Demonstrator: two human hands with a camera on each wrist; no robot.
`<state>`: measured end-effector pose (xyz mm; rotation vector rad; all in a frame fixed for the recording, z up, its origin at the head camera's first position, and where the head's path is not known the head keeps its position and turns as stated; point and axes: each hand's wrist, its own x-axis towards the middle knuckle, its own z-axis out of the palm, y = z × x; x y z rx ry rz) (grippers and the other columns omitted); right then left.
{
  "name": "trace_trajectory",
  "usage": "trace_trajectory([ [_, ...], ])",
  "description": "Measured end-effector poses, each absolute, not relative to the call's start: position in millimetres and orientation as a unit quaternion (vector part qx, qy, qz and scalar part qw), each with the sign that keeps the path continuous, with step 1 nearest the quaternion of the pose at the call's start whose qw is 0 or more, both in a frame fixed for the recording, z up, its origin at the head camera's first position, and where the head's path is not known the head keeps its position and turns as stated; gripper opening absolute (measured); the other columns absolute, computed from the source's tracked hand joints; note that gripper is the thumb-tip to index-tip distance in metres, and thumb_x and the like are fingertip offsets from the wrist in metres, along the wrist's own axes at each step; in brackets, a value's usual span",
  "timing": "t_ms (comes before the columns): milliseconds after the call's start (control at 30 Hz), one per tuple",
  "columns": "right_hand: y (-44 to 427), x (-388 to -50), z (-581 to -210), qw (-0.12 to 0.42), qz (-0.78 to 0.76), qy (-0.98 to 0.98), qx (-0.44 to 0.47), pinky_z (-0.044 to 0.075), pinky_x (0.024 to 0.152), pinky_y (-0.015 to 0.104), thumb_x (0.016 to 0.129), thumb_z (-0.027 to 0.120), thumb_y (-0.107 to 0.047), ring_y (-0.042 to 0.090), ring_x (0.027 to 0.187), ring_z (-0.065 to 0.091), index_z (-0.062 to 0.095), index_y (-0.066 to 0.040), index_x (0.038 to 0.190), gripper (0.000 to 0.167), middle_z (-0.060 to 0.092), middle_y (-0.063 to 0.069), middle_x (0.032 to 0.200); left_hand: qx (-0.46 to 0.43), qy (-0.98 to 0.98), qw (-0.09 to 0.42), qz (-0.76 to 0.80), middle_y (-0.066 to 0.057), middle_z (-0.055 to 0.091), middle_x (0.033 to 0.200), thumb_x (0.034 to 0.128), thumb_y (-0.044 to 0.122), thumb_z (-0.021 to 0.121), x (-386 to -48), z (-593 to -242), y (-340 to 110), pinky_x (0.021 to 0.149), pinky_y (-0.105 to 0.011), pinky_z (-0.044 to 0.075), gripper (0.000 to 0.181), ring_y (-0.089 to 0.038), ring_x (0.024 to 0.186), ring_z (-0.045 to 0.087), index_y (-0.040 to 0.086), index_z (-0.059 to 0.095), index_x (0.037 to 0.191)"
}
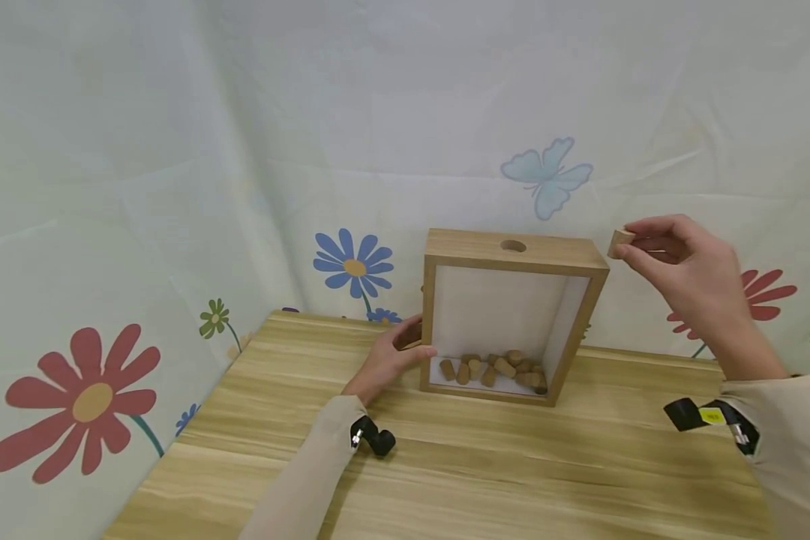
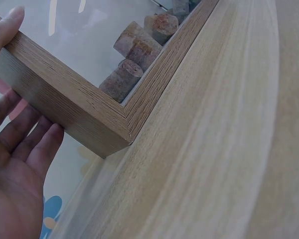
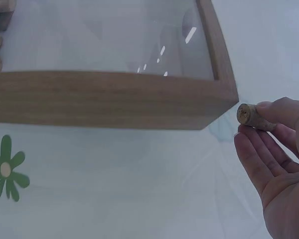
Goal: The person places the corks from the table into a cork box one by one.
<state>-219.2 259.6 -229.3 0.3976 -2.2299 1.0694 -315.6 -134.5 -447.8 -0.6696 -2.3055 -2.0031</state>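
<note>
A wooden shadow box [image 1: 516,251] with a clear front and a round hole [image 1: 513,246] in its top stands upright on the table. Several corks [image 1: 489,370] lie in a heap along its floor, also visible as corks [image 2: 139,42] in the left wrist view. My left hand [image 1: 388,358] grips the box's left side low down, thumb on the front edge of the frame [image 2: 65,82], fingers along the outer side. Beside the box's upper right corner, my right hand [image 1: 691,270] pinches one cork [image 3: 254,117] between thumb and fingers, apart from the box.
The box stands near the back edge of a wood-grain table [image 1: 459,465]. Behind it hangs a pale cloth [image 1: 405,135] printed with flowers and a butterfly [image 1: 547,178]. Black straps with small devices [image 1: 376,437] sit on both wrists.
</note>
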Motion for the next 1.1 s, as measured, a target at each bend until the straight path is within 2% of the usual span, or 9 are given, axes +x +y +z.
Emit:
trace_trajectory([
  [233, 232.9, -226.9, -219.1, 0.316, 0.4, -0.839, 0.189, 0.05, 0.083, 0.005, 0.095, 0.081, -0.008, -0.012, 0.095, 0.066, 0.07, -0.001, 0.127, 0.034, 0.07, -0.023, 0.108, -0.215, -0.737, 0.01, -0.64, -0.01, 0.058, 0.152, 0.0909, 0.041, 0.086, -315.1, -448.2, -134.3, 0.114, -0.044, 0.047, 0.085, -0.028, 0.139, 0.055, 0.012, 0.047, 0.161],
  [467, 207.5, -233.9, -215.0, 0.304, 0.381, -0.845, 0.22, 0.049, 0.086, 0.005, 0.095, 0.08, -0.005, -0.013, 0.095, 0.064, 0.069, 0.0, 0.127, 0.034, 0.073, 0.015, 0.12, -0.213, -0.74, 0.01, -0.638, -0.01, 0.058, 0.152, 0.0914, 0.04, 0.086, -313.8, -447.8, -135.0, 0.114, -0.043, 0.047, 0.085, -0.028, 0.139, 0.055, 0.013, 0.046, 0.161],
  [667, 185.9, -241.5, -211.0, 0.288, 0.373, -0.843, 0.259, 0.049, 0.084, 0.006, 0.095, 0.08, -0.003, -0.01, 0.092, 0.064, 0.07, 0.002, 0.124, 0.031, 0.074, 0.019, 0.116, -0.212, -0.742, 0.012, -0.636, -0.013, 0.058, 0.151, 0.0923, 0.036, 0.085, -313.7, -449.1, -136.8, 0.115, -0.045, 0.045, 0.083, -0.03, 0.139, 0.055, 0.011, 0.046, 0.161],
  [767, 175.6, -246.6, -210.4, 0.287, 0.363, -0.846, 0.266, 0.049, 0.084, 0.006, 0.095, 0.08, -0.003, -0.002, 0.094, 0.068, 0.069, 0.003, 0.122, 0.03, 0.075, 0.018, 0.115, -0.212, -0.744, 0.012, -0.633, -0.013, 0.058, 0.151, 0.0928, 0.035, 0.085, -313.7, -448.5, -137.6, 0.116, -0.046, 0.045, 0.082, -0.029, 0.139, 0.055, 0.012, 0.047, 0.161],
  [933, 160.1, -254.2, -212.2, 0.283, 0.351, -0.848, 0.28, 0.05, 0.081, 0.008, 0.096, 0.079, -0.003, 0.027, 0.097, 0.074, 0.069, 0.003, 0.12, 0.027, 0.075, 0.017, 0.112, -0.209, -0.744, 0.015, -0.635, -0.01, 0.059, 0.15, 0.092, 0.038, 0.085, -312.3, -449.2, -138.4, 0.115, -0.045, 0.045, 0.082, -0.027, 0.138, 0.056, 0.013, 0.047, 0.161],
  [1100, 155.7, -257.6, -214.5, 0.271, 0.353, -0.852, 0.275, 0.048, 0.077, 0.007, 0.096, 0.079, -0.004, 0.034, 0.098, 0.074, 0.069, 0.003, 0.119, 0.026, 0.074, 0.019, 0.112, -0.207, -0.743, 0.016, -0.636, -0.009, 0.06, 0.149, 0.0904, 0.04, 0.086, -310.8, -450.5, -135.0, 0.113, -0.043, 0.047, 0.084, -0.027, 0.137, 0.057, 0.013, 0.048, 0.16],
])
